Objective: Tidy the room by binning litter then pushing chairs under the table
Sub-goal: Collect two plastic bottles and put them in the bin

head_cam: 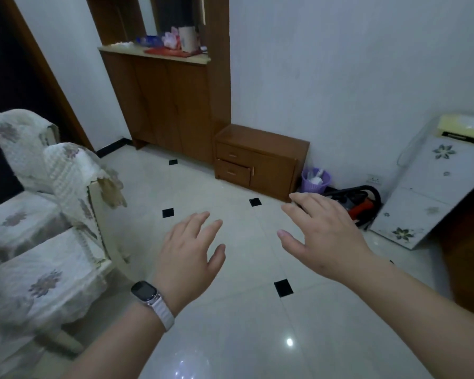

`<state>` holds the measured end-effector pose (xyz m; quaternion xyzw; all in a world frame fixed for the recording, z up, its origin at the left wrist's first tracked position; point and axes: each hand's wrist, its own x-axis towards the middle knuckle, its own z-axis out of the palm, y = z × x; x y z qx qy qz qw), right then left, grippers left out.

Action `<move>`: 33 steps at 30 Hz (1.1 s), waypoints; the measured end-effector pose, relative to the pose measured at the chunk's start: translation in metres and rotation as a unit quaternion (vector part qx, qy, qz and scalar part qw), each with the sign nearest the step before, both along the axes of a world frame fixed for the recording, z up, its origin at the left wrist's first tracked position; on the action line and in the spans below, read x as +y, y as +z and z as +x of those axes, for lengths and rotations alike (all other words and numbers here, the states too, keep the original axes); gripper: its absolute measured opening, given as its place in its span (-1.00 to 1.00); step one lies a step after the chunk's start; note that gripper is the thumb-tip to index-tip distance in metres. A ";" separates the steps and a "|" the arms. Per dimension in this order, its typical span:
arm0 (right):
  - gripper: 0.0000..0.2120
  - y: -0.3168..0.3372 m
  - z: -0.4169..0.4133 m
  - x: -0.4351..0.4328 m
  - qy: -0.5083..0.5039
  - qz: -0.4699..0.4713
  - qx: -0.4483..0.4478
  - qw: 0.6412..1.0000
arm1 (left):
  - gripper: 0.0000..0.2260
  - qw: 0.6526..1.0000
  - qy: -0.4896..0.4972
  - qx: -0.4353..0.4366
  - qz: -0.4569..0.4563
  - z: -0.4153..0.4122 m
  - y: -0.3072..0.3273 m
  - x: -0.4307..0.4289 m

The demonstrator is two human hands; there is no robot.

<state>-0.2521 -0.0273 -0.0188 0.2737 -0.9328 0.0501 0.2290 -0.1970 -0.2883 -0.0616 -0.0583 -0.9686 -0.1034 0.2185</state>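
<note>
We begin with the pale tiled floor [230, 310], which runs from our feet to the purple bin [316, 180] against the far wall; we place everything else from that bin. Far to the bin's left, and further back, stands the tall wooden cabinet [170, 105]. Well to the bin's left and nearer to us are two cloth-covered chairs, the near chair [47, 274] and the far chair [19, 214], side by side. Their draped backrests are on the side towards the bin, the seats on the side away from it. To the bin's right leans a white flowered unit [427, 192]. The low drawer cabinet [260, 162] sits just beside the bin on its left, and a red-and-black machine [360, 206] lies just beside it on its right.

Our right hand [326, 231] hangs in front of the bin, fingers apart and straight, holding nothing. Our left hand [188, 250], a watch [144, 292] at its wrist, is further left of the bin, also spread and empty. White litter [316, 176] lies inside the bin; we see none loose on the floor.

We judge the chairs come next. They lie left of both hands, and the left hand is nearer. A push on the backrests would send them away from the bin. We cannot make out the table.
</note>
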 end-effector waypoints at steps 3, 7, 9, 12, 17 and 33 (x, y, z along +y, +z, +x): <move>-0.51 -0.002 -0.036 -0.021 0.007 -0.006 -0.006 1.000 | -0.58 1.000 0.005 -0.003 -0.009 -0.036 0.004 -0.019; -0.52 -0.003 -0.090 -0.042 0.030 -0.007 -0.016 0.999 | -0.58 1.000 0.016 0.001 -0.018 -0.082 0.005 -0.035; -0.52 -0.005 -0.120 -0.049 0.041 -0.010 -0.025 0.999 | -0.59 1.000 0.026 -0.001 -0.016 -0.106 0.003 -0.040; -0.51 -0.013 -0.171 -0.059 0.058 -0.013 -0.032 0.998 | -0.59 0.998 0.043 -0.005 -0.035 -0.144 0.001 -0.045; -0.52 -0.030 -0.275 -0.068 0.102 -0.029 -0.040 0.994 | -0.60 0.991 0.095 -0.014 -0.093 -0.225 0.009 -0.048; -0.54 -0.005 -0.527 -0.102 0.255 -0.065 -0.024 0.964 | -0.65 0.971 0.194 0.013 -0.137 -0.419 0.049 -0.047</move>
